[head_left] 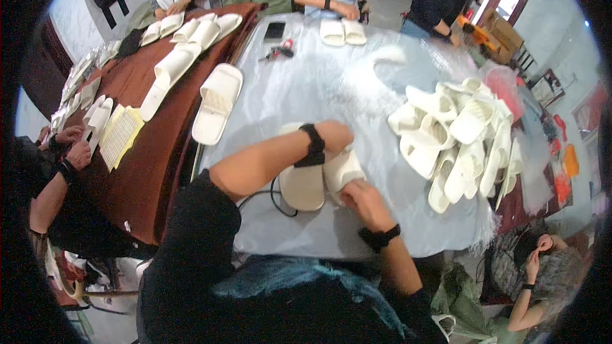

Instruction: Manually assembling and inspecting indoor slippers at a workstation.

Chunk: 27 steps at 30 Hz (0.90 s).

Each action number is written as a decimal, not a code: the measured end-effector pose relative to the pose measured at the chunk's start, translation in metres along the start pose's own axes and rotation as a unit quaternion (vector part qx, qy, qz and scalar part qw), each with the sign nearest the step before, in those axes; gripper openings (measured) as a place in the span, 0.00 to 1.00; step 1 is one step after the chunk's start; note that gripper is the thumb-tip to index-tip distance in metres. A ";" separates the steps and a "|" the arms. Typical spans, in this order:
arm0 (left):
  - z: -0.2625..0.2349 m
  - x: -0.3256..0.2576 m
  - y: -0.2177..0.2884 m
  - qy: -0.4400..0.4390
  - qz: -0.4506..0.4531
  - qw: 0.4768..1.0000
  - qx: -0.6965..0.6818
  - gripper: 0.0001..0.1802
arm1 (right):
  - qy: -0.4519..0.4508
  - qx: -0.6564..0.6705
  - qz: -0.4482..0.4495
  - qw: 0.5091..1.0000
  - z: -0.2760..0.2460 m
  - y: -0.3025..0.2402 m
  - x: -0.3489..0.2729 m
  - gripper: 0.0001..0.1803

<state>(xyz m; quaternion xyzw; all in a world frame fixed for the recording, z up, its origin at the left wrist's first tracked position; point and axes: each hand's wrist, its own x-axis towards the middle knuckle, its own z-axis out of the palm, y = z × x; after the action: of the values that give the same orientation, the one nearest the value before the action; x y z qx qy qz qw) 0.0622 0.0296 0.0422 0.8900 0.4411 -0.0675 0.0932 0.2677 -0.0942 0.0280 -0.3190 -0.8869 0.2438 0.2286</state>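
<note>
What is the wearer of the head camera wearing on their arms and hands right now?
Both forearms are bare below short black sleeves. Each wrist carries a black strap-like band: one on the left wrist, one on the right wrist. The left hand and right hand are bare, with no gloves. No rings or markings can be made out.

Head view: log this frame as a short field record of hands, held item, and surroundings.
left hand: on the far end of a white slipper
right hand: at the slipper's strap
surface: table under a pale cover
right of hands: slipper pile
left of hands: single slipper
far end: slipper pair, phone
others: people seated around the table, their own hands at work
</note>
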 end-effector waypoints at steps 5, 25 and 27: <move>-0.008 -0.026 -0.006 0.127 0.029 0.991 -0.010 0.04 | 0.064 0.033 -0.006 0.997 -0.017 -0.015 -0.008 0.12; -0.012 -0.122 -0.010 0.302 -0.044 0.898 -0.317 0.05 | 0.110 0.147 0.049 0.982 0.017 -0.005 0.112 0.07; -0.008 -0.121 -0.010 0.296 -0.042 0.895 -0.331 0.05 | 0.167 0.044 -0.010 0.985 0.016 -0.009 0.111 0.06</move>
<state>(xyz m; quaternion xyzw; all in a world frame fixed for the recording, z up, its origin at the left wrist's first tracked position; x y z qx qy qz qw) -0.0179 -0.0562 0.0732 0.7674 0.4819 0.3452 0.2441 0.1774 -0.0293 0.0482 -0.3364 -0.8277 0.2234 0.3897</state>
